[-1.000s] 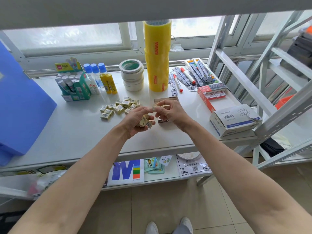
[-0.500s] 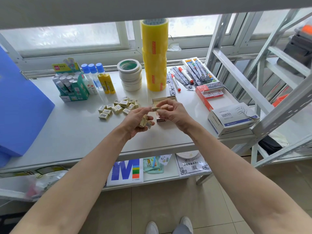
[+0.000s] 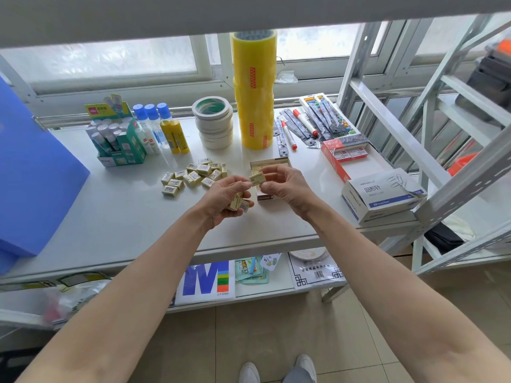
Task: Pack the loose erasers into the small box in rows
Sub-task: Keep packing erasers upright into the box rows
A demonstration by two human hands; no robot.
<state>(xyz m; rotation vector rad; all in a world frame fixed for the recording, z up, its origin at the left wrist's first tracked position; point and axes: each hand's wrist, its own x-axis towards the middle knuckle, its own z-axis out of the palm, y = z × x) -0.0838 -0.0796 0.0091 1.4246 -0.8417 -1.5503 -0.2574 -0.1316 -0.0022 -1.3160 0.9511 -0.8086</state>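
While the left hand (image 3: 224,195) holds a few small cream wrapped erasers (image 3: 240,203) in its grip, the right hand (image 3: 279,185) has now pinched one eraser (image 3: 257,179) clear of it, over the small open cardboard box (image 3: 269,167). Handoff done; next is placement. Loose pile (image 3: 193,176) waits on the white surface (image 3: 116,217).

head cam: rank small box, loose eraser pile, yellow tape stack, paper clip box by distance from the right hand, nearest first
1. small box, just behind the right hand.
2. loose eraser pile, to its left.
3. paper clip box, to its right.
4. yellow tape stack, far back by the window.
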